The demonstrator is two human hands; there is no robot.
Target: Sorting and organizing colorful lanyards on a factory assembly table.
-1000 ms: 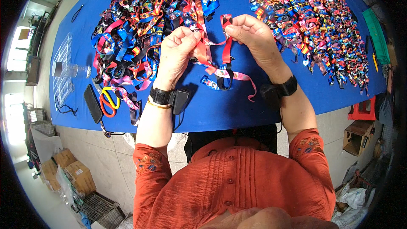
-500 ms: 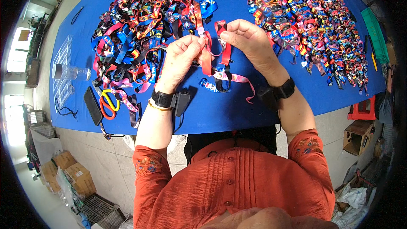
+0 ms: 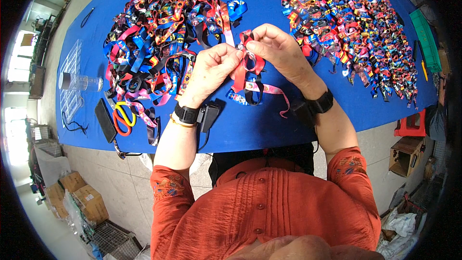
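Brought nearer each other since the earlier frame: left hand (image 3: 219, 67) and right hand (image 3: 279, 50), each nearly closed, thumb and fingertips pinching a glossy red printed-fabric ribbon (image 3: 239, 80) above the blue cloth-covered table (image 3: 240, 127), probably to stop slipping. Set leftward, perhaps for easy reach: orange-and-yellow-handled scissors (image 3: 124, 133). Farther left, a clear dark-capped bottle (image 3: 86, 83), contents indistinct.

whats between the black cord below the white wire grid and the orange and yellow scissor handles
A flat black rectangular object lies there on the blue table, close beside the handles, as the head view shows.
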